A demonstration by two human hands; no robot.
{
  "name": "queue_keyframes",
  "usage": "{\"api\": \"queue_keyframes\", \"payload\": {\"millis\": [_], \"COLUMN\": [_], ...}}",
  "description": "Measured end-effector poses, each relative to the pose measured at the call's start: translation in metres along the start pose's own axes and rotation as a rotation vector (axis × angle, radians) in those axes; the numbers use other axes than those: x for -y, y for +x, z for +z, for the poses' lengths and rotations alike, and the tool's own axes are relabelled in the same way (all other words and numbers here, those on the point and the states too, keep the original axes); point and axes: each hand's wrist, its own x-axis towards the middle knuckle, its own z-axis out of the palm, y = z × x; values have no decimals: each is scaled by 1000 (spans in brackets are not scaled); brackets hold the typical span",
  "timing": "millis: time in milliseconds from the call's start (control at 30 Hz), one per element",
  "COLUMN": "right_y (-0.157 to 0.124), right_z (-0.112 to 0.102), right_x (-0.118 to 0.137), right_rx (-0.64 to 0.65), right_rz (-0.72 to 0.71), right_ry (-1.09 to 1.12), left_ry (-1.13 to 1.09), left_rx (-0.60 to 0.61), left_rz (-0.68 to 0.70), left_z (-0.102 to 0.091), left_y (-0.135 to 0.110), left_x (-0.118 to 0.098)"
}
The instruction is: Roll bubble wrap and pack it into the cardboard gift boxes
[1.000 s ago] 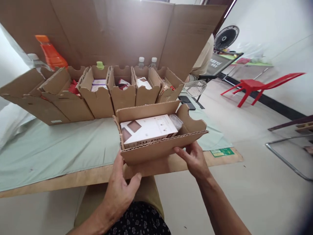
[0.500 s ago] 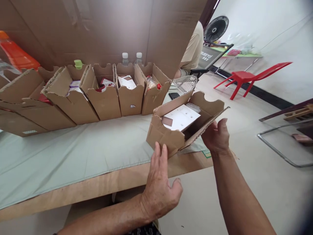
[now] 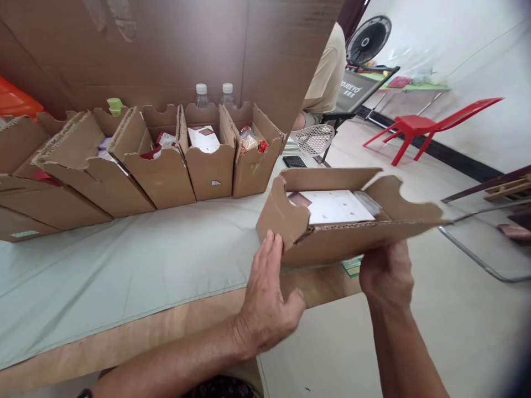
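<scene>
An open-topped cardboard box (image 3: 336,240) is tilted toward me at the table's right front edge. Inside it lie a flat white packet (image 3: 338,206) with a brown corner and something of clear plastic (image 3: 368,204). My left hand (image 3: 267,309) is open, its outstretched fingertips against the box's left end. Under the right part of the box, my right hand (image 3: 388,276) holds it from below; its fingers are largely hidden by the cardboard.
Similar cardboard boxes (image 3: 209,179) stand in a row before a tall cardboard panel (image 3: 166,50). Two capped bottles (image 3: 201,97) are behind them. A black phone-like object (image 3: 294,161) lies on the green cloth (image 3: 166,254). A seated person (image 3: 327,72) and a red chair (image 3: 418,126) are farther right.
The box has turned so its long side faces me and has tipped my way. My right hand has shifted right and lower beneath it. My left hand stays at its left end.
</scene>
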Motion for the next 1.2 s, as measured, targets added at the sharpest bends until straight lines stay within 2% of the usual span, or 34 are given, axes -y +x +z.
{"api": "queue_keyframes", "payload": {"millis": [100, 167, 267, 367, 467, 567, 700, 833, 900, 1067, 1200], "right_y": [-32, -40, -30, -12, -8, -15, -14, 12, 29, 71, 101], "right_z": [-28, -46, -63, -65, -55, -42, -25, -7, 3, 32, 67], "right_x": [-1, -6, -19, -35, -44, -43, -35, -30, -30, -34, -37], "right_rx": [-105, -65, 95, 119, 69, -21, -165, -215, -232, -255, -318], "right_rz": [20, 24, 77, 132, 100, 48, 13, -72, -89, -68, -91], "right_ry": [-34, -82, -130, -221, -242, -186, -88, -104, -124, -106, -75], "left_ry": [-64, -85, -92, -87, -65, -15, 132, 279, 329, 365, 385], "left_rx": [-23, -23, -22, -36, -34, 23, 79, 57, 46, 18, -4], "left_rz": [-41, -34, 14, 55, 90, 90, 33, 26, 43, 71, 105], "left_z": [-15, -23, -27, -24, -22, -27, -41, -53, -54, -49, -48], "left_y": [46, 74, 99, 106, 107, 105, 80, 42, 30, 29, 31], "left_x": [1, 4, 9, 13, 16, 21, 39, 66, 76, 81, 81]}}
